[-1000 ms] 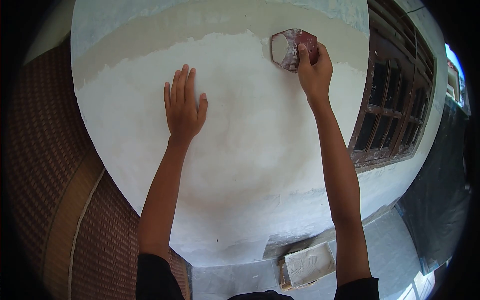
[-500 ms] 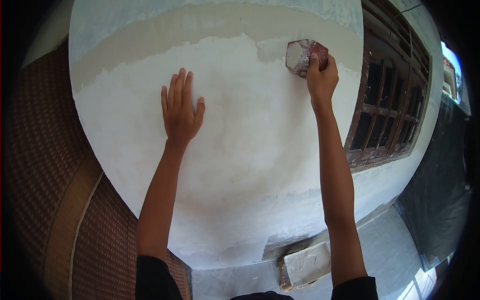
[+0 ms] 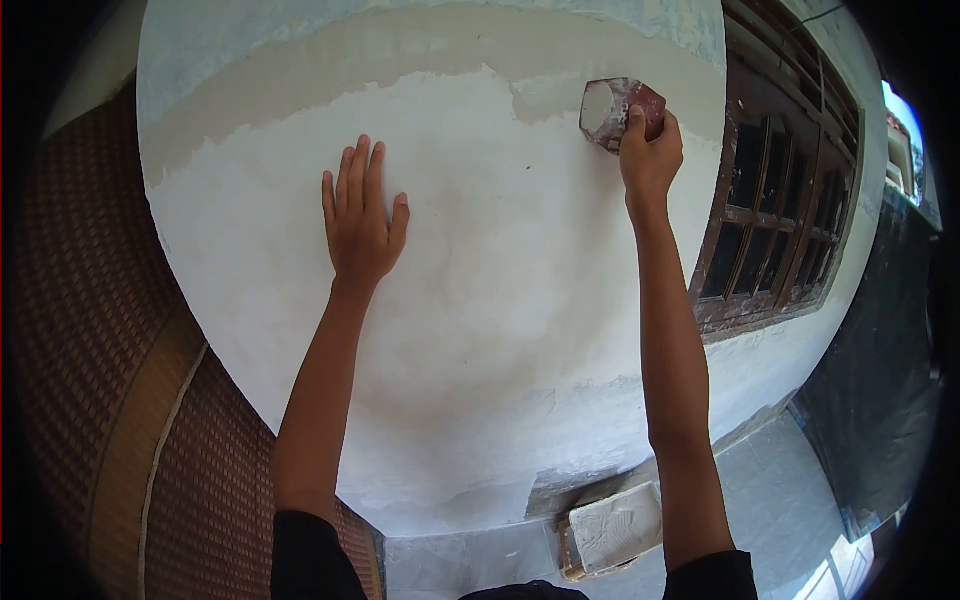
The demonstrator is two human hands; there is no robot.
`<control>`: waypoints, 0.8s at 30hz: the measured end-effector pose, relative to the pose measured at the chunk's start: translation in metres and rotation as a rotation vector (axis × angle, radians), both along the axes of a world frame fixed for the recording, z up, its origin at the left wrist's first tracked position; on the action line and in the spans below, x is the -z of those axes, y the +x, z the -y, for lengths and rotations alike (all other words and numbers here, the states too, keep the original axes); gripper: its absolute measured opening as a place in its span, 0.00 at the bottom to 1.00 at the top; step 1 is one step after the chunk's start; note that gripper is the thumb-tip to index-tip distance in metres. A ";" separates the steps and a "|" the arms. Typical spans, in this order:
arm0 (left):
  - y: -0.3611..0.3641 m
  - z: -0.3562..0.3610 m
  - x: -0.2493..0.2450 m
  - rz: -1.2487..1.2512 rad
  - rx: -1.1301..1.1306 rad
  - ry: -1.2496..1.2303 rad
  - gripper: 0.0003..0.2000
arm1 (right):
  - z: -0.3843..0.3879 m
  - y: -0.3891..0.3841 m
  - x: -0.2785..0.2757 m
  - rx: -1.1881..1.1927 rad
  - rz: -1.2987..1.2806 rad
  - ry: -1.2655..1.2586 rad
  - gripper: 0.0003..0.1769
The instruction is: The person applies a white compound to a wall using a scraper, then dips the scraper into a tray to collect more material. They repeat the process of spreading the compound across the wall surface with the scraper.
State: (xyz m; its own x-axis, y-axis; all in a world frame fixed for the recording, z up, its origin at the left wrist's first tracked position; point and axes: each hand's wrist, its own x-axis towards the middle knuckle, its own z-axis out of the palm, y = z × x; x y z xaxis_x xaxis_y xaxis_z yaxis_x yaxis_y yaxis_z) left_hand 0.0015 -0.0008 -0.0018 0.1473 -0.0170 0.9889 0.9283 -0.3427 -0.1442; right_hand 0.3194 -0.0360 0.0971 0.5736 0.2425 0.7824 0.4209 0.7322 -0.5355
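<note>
My left hand [image 3: 361,215] lies flat against the white wall [image 3: 480,260], fingers spread and holding nothing. Higher up and to the right, my right hand [image 3: 651,150] grips a dark red putty spreader [image 3: 650,97] by its right part, the thumb pressed on its near face. A pale patch of putty [image 3: 599,104] sits on the left part of the spreader, and white smears cover its middle. The spreader is at the wall, by the border between the white coat and a greyer damp-looking band [image 3: 400,48]. Whether its edge touches the wall cannot be made out.
On the grey floor [image 3: 460,560] below stands a tray of white putty [image 3: 615,527]. To the right is a brown wooden window [image 3: 770,210] with dark panes; beyond it hangs a black sheet [image 3: 870,370]. A woven brown panel [image 3: 90,260] borders the left side.
My right hand and the putty spreader have shifted slightly to the right. A small dark speck now shows on the wall left of the spreader. My left hand stays nearly still.
</note>
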 end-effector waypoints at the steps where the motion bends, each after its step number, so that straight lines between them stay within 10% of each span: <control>1: 0.001 0.000 0.000 0.007 -0.011 -0.003 0.32 | -0.004 0.011 0.003 0.040 -0.050 0.055 0.19; 9: 0.000 -0.001 0.000 0.004 0.001 0.001 0.32 | -0.012 -0.027 0.005 -0.113 0.176 0.103 0.22; 16: 0.002 -0.002 0.001 0.006 -0.013 0.013 0.32 | 0.003 0.002 0.006 0.004 -0.134 0.182 0.18; 24: -0.001 0.000 -0.001 -0.007 0.007 0.004 0.32 | -0.001 -0.049 -0.001 -0.055 0.244 0.055 0.19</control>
